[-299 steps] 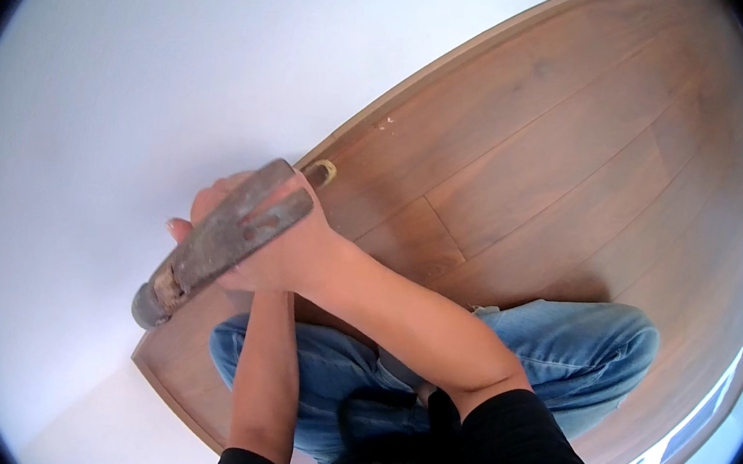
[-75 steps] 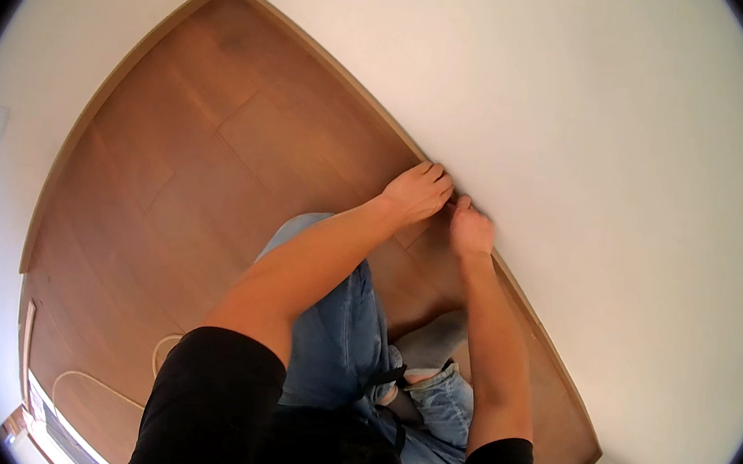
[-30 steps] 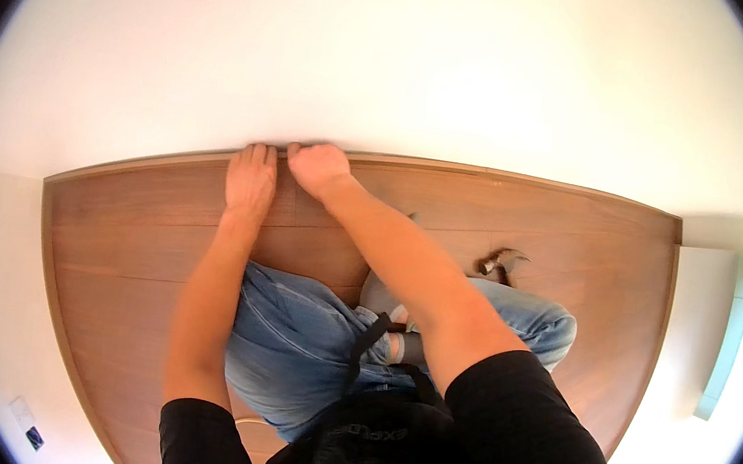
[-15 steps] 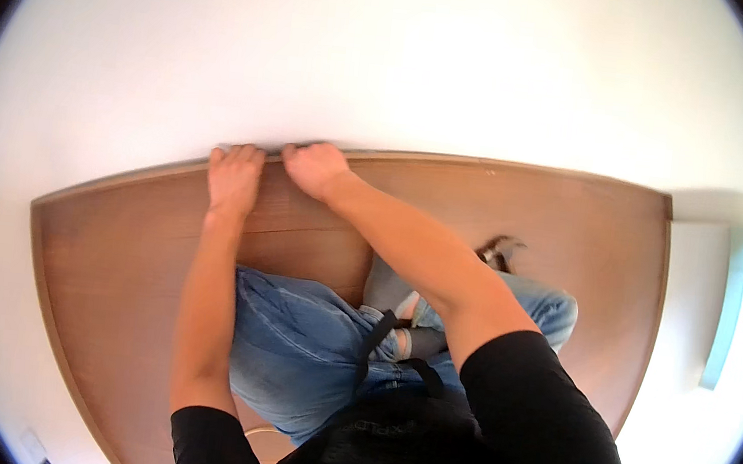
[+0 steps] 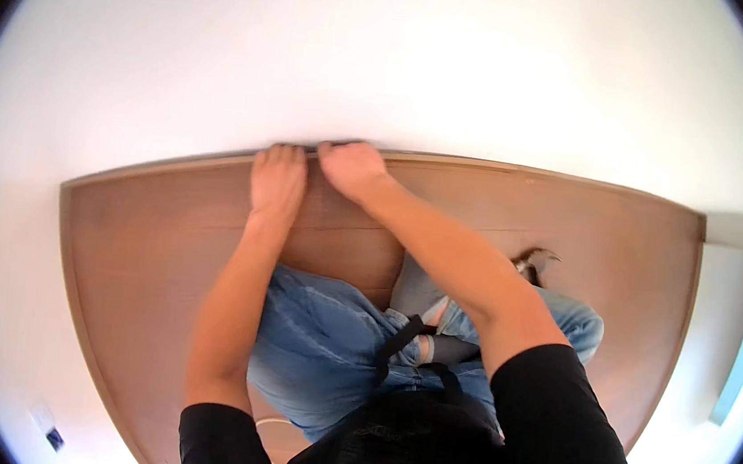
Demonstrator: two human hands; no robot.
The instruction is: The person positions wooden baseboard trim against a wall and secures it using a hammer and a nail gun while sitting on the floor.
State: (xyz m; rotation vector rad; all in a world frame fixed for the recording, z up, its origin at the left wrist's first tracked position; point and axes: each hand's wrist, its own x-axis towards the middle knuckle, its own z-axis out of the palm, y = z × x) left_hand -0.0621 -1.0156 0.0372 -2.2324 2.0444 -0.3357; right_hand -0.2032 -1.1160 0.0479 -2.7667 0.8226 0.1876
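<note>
My left hand (image 5: 278,183) curls its fingers over the far edge of a brown wooden surface, where a thin wooden edge strip (image 5: 217,160) runs along a white wall. Close beside it on the right, my right hand (image 5: 352,169) is closed at the same strip, fingertips over its top. A narrow dark line shows behind the strip around both hands. What the fingertips press on at the back is hidden. Past my right forearm a claw hammer (image 5: 530,263) lies by my bent knee, its metal head showing and its handle out of sight.
I sit cross-legged in jeans on the brown wooden surface (image 5: 143,282), which is bordered by the strip. White wall (image 5: 406,56) rises beyond it. At the right are a pale block and a teal strip (image 5: 739,366). A small dark item (image 5: 54,439) is at the lower left.
The whole view has shifted, so things appear farther right. Both hands have also slid slightly right along the edge, still closed on it. The hammer stays by the knee.
</note>
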